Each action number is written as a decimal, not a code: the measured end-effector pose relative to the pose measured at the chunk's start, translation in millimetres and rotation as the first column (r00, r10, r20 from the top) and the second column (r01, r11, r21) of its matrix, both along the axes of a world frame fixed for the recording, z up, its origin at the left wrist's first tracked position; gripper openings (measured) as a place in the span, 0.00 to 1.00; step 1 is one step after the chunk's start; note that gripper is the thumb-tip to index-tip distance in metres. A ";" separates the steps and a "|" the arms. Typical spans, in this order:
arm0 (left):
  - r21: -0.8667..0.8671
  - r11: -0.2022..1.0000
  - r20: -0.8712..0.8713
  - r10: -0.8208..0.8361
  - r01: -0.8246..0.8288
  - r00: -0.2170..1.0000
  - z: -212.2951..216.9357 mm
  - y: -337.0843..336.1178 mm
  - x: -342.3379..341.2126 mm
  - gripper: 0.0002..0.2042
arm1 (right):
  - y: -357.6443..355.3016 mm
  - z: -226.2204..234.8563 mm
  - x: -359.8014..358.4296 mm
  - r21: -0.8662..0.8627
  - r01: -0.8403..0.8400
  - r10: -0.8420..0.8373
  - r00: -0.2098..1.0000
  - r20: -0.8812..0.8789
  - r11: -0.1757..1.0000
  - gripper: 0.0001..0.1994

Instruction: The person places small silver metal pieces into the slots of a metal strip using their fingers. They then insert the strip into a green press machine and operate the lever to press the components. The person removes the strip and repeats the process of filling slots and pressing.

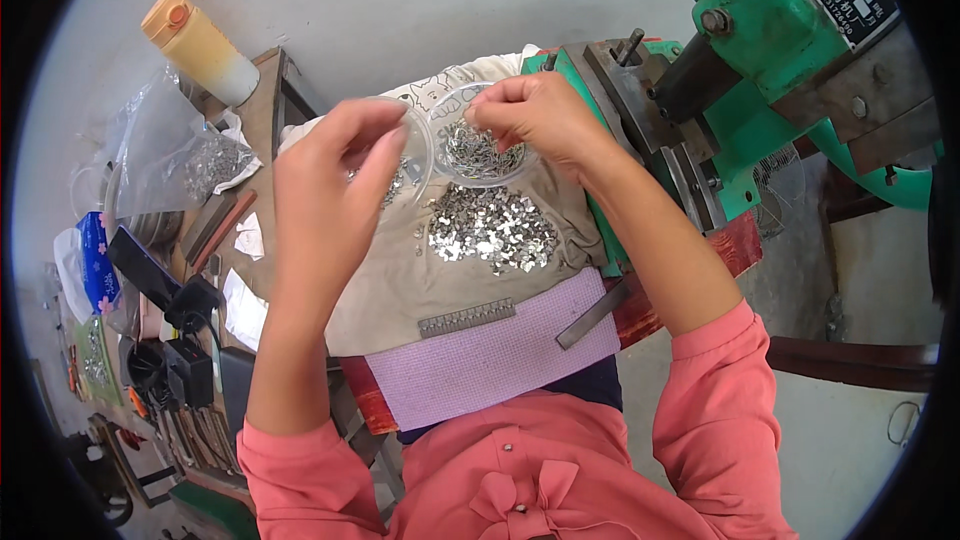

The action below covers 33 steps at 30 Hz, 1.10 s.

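Note:
My left hand (340,175) hovers over a clear round tub (428,175) of small metal parts. Its thumb and fingers curl close together, slightly blurred. Over a second clear round tub (487,182), holding thin silvery metal pieces (482,152), is my right hand (535,120). Its thumb and fingertips are pinched. Whatever either hand holds is too small or hidden to make out. In front of the tubs, a pile of small shiny metal pieces (495,230) lies on a beige cloth (375,285). Nearer me rests a notched metal strip (466,317).
A green press (765,30) stands at the right. A flat metal bar (592,318) lies on a lilac mat (490,365) at the front edge. To the left, a side table carries a yellow bottle (205,50), a plastic bag (165,155) and a dark phone (143,268).

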<state>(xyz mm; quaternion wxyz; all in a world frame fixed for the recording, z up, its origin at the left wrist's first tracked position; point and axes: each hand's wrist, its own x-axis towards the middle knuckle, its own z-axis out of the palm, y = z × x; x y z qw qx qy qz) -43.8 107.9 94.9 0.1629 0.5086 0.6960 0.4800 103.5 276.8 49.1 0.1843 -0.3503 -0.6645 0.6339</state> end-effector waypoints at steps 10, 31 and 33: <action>-0.067 0.986 0.105 -0.145 0.153 0.984 -28.8 64.2 17.6 0.14 | 1.0 -3.4 15.4 -0.372 0.082 -0.181 0.954 -0.240 0.925 0.07; -0.099 0.988 0.130 -0.108 0.122 0.986 -45.3 82.9 13.1 0.02 | -21.6 -6.1 13.5 -0.277 0.180 -0.240 0.949 -0.203 0.944 0.11; -0.095 0.990 0.105 -0.098 0.109 0.990 -43.7 80.9 13.8 0.03 | -21.3 -7.3 13.0 -0.213 0.180 -0.218 0.961 -0.172 0.960 0.12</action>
